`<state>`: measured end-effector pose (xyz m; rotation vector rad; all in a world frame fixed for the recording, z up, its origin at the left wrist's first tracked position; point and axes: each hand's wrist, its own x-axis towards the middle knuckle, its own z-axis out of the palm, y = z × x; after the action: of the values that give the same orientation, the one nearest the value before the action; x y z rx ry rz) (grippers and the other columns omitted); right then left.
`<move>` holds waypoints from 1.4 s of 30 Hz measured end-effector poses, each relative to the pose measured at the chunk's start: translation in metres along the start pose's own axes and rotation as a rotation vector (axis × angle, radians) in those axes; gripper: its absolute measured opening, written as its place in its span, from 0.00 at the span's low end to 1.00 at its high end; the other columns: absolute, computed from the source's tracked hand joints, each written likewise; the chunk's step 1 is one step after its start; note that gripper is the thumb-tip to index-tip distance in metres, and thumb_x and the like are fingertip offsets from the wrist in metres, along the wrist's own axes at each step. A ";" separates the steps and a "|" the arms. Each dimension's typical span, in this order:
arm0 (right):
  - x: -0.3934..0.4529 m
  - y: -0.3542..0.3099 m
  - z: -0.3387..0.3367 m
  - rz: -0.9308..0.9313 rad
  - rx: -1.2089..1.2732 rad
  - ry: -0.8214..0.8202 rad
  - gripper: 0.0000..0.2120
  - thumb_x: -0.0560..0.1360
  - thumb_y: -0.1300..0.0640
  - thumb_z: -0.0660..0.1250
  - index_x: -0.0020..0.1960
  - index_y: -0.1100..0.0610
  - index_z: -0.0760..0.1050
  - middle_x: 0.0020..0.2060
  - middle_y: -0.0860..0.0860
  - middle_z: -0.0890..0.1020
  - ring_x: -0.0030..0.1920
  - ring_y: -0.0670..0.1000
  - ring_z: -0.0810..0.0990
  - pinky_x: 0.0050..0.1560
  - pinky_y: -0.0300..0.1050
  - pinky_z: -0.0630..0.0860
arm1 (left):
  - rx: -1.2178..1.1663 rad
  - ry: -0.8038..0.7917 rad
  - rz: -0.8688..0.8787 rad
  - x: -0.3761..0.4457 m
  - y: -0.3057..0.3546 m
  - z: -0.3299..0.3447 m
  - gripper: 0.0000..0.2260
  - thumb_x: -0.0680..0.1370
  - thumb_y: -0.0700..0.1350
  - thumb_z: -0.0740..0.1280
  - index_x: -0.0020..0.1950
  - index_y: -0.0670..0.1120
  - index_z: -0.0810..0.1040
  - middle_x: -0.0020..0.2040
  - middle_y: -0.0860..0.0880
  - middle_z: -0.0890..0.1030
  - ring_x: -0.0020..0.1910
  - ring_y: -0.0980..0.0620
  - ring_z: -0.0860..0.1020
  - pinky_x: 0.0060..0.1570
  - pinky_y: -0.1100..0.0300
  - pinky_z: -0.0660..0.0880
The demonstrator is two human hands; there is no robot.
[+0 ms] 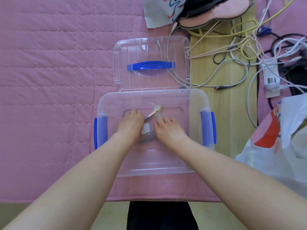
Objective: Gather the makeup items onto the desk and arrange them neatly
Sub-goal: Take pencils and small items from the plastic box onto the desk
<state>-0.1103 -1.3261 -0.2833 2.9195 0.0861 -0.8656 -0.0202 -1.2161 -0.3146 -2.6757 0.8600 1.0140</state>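
A clear storage box (196,100) with blue side latches stands open on a pink quilted mat, and both my hands reach into it. My left hand (131,123) has its fingers curled down over the grey handle of a makeup brush (153,112) with a gold ferrule. My right hand (167,128) reaches its fingertips to the base of a frosted tube (157,114). Between my hands lie a small white item (146,131) and thin grey sticks (147,138), whose ends run under my right thumb. Whether that thumb pinches them is hidden.
The box's clear lid (149,47) with a blue handle lies just behind the box. A strip of wooden floor (222,123) to the right carries a tangle of cables (240,52) and a power strip (270,75). A white plastic bag (282,143) sits at the right edge.
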 end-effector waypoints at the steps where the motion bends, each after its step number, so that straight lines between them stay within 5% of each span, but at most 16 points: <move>1: -0.002 -0.001 0.003 0.007 0.005 0.000 0.09 0.51 0.52 0.77 0.26 0.52 0.78 0.26 0.47 0.78 0.26 0.48 0.76 0.27 0.34 0.67 | 0.021 0.003 0.012 -0.001 0.001 0.001 0.12 0.77 0.33 0.57 0.61 0.38 0.68 0.59 0.40 0.71 0.59 0.38 0.72 0.50 0.47 0.73; 4: -0.011 0.002 -0.002 0.043 -0.009 -0.031 0.08 0.57 0.50 0.75 0.32 0.52 0.81 0.30 0.47 0.80 0.33 0.49 0.79 0.31 0.36 0.70 | 0.045 0.033 0.029 -0.001 0.005 0.001 0.11 0.78 0.33 0.56 0.60 0.40 0.67 0.58 0.40 0.73 0.58 0.38 0.74 0.46 0.47 0.73; 8: -0.013 0.008 0.009 -0.032 0.130 -0.089 0.13 0.78 0.61 0.54 0.59 0.62 0.72 0.57 0.60 0.77 0.60 0.58 0.70 0.54 0.50 0.66 | 0.142 0.052 0.038 0.000 0.012 0.002 0.11 0.81 0.37 0.54 0.62 0.39 0.67 0.61 0.40 0.72 0.60 0.40 0.73 0.53 0.49 0.72; 13: -0.020 0.011 0.003 -0.014 0.153 -0.168 0.14 0.78 0.61 0.54 0.61 0.60 0.70 0.59 0.59 0.78 0.60 0.57 0.74 0.63 0.54 0.60 | 0.098 -0.039 0.072 -0.001 0.010 0.007 0.12 0.81 0.35 0.53 0.64 0.35 0.65 0.62 0.38 0.70 0.63 0.38 0.71 0.56 0.47 0.69; 16: -0.026 0.012 -0.003 -0.014 0.162 -0.236 0.13 0.78 0.60 0.55 0.61 0.59 0.70 0.60 0.57 0.78 0.62 0.58 0.75 0.60 0.51 0.65 | -0.130 -0.075 0.019 -0.008 0.012 0.005 0.11 0.80 0.33 0.52 0.61 0.37 0.66 0.61 0.36 0.70 0.60 0.36 0.72 0.48 0.47 0.69; 20: -0.033 0.015 -0.009 -0.032 0.134 -0.299 0.15 0.78 0.58 0.57 0.64 0.57 0.72 0.62 0.53 0.77 0.62 0.56 0.77 0.57 0.47 0.70 | -0.307 -0.134 0.130 -0.018 0.022 0.007 0.10 0.79 0.47 0.60 0.55 0.42 0.68 0.58 0.37 0.75 0.55 0.38 0.75 0.48 0.51 0.70; 25: -0.034 0.019 -0.017 -0.072 0.090 -0.389 0.15 0.77 0.58 0.58 0.63 0.54 0.74 0.60 0.50 0.78 0.59 0.54 0.78 0.45 0.45 0.68 | -0.269 -0.168 0.243 -0.023 0.017 0.015 0.13 0.70 0.51 0.71 0.44 0.48 0.69 0.46 0.47 0.72 0.49 0.44 0.74 0.40 0.58 0.65; 32: -0.034 0.024 -0.017 -0.113 0.047 -0.415 0.15 0.78 0.59 0.58 0.64 0.55 0.72 0.60 0.52 0.77 0.59 0.55 0.78 0.47 0.46 0.71 | 0.011 -0.053 0.339 -0.026 0.016 0.019 0.05 0.73 0.48 0.65 0.40 0.49 0.71 0.50 0.47 0.77 0.50 0.44 0.78 0.35 0.59 0.65; 37: -0.040 0.024 -0.020 -0.082 0.113 -0.302 0.15 0.77 0.62 0.57 0.64 0.58 0.70 0.61 0.55 0.75 0.61 0.57 0.74 0.53 0.49 0.73 | -0.186 -0.083 0.178 -0.032 0.019 0.011 0.03 0.76 0.45 0.61 0.46 0.45 0.70 0.52 0.42 0.75 0.50 0.40 0.76 0.38 0.56 0.66; 42: -0.055 0.031 -0.038 0.000 0.267 -0.239 0.12 0.76 0.63 0.56 0.59 0.60 0.69 0.55 0.57 0.76 0.54 0.60 0.76 0.41 0.49 0.69 | -0.473 -0.073 0.020 -0.051 0.012 -0.013 0.08 0.78 0.46 0.56 0.41 0.45 0.68 0.42 0.41 0.76 0.40 0.39 0.72 0.35 0.54 0.66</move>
<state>-0.1329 -1.3539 -0.2193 3.0230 -0.0517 -1.3115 -0.0508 -1.2072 -0.2714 -2.9812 0.7041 1.4694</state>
